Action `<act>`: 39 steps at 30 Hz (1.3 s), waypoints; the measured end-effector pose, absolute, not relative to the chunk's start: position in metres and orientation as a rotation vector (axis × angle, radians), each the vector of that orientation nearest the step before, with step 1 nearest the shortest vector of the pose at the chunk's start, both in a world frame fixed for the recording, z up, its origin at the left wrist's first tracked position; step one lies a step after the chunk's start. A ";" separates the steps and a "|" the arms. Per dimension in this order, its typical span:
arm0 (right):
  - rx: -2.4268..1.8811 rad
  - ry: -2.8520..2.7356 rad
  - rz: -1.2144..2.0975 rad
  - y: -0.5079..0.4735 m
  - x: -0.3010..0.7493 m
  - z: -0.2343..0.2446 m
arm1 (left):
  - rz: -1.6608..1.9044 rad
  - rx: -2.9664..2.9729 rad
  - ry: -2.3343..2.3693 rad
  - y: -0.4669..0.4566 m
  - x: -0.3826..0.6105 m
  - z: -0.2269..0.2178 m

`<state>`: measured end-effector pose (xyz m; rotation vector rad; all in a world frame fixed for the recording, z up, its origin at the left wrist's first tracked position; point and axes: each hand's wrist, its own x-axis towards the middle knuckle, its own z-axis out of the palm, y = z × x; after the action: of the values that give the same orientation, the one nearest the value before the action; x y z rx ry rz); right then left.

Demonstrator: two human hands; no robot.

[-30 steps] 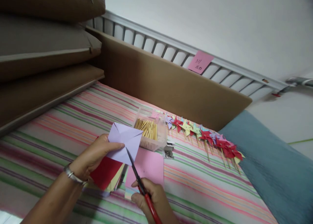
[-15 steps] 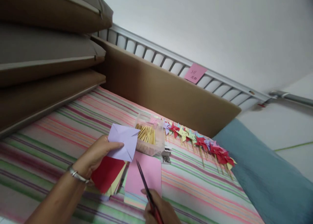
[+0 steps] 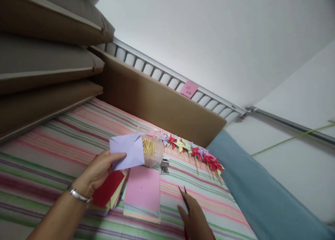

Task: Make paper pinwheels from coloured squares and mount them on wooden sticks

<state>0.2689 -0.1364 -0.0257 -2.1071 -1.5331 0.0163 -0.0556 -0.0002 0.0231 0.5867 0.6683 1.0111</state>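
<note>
Currently, purple paper (image 3: 132,149) between left fingers (image 3: 118,157), scissors (image 3: 185,201) within right fingers (image 3: 193,204).

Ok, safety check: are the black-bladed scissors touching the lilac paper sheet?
No, the scissors sit in the right hand, clearly apart from the sheet.

A radiator (image 3: 148,69) lines the white wall (image 3: 209,41) behind a board (image 3: 157,103).

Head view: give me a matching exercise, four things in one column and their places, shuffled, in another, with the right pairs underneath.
Things
1. lilac paper
2. scissors
3. wooden sticks
4. pinwheels

Places
A. in the clear box
B. in the right hand
C. in a row along the brown board
D. in the left hand

Pairs: 1-D, 2-B, 3-A, 4-C
</note>
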 end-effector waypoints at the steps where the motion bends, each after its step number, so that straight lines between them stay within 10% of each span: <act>1: -1.973 -1.460 0.175 -0.125 0.247 -0.018 | 1.001 0.579 0.662 0.000 -0.053 0.021; 10: -1.095 -0.701 1.302 -0.043 0.128 0.007 | 0.957 0.652 0.721 0.001 -0.027 0.007; 39: -1.120 -0.628 1.280 -0.050 0.151 -0.013 | 0.882 0.753 0.686 0.004 -0.016 0.003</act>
<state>0.1507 -0.0501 -0.0135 -1.1195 -0.6278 1.2800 -0.0156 0.0035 0.0032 0.7535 0.6864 0.8824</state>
